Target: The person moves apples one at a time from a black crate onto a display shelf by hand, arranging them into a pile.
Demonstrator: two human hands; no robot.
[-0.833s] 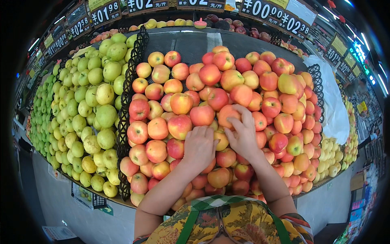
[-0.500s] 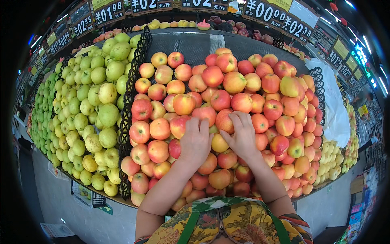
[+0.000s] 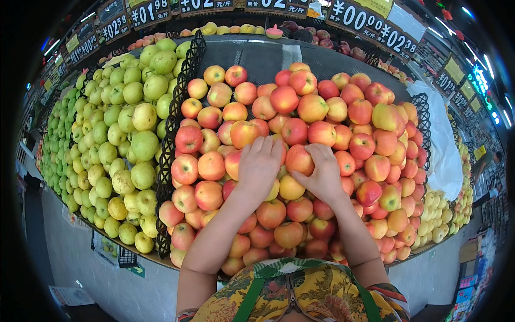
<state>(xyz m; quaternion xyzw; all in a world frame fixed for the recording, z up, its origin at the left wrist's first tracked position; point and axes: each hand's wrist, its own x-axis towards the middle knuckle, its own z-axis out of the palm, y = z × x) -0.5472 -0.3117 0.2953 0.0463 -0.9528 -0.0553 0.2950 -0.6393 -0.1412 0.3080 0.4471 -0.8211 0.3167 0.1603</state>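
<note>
A heap of red-and-yellow apples (image 3: 314, 107) fills the sloping bin in front of me, and both my hands are in its middle. My right hand (image 3: 322, 174) curves its thumb and fingers round the right side of a red apple (image 3: 299, 160). Just left of it, my left hand (image 3: 260, 167) bends its fingers over another apple, mostly hidden beneath the palm and fingertips. A yellow apple (image 3: 291, 187) lies just below, between my two wrists. Other red apples (image 3: 271, 214) sit close under my forearms.
A black lattice divider (image 3: 174, 123) separates the apples from green-yellow pears (image 3: 144, 145) on the left. Another divider (image 3: 422, 121) stands right, beside a crumpled white sheet (image 3: 444, 150). Price signs (image 3: 354, 19) hang along the back. A basket (image 3: 110, 249) stands on the floor, lower left.
My left hand has shifted slightly up, its fingers now closer together. My right hand stays at the same red apple, its fingers closer round it. The whole view has tilted slightly.
</note>
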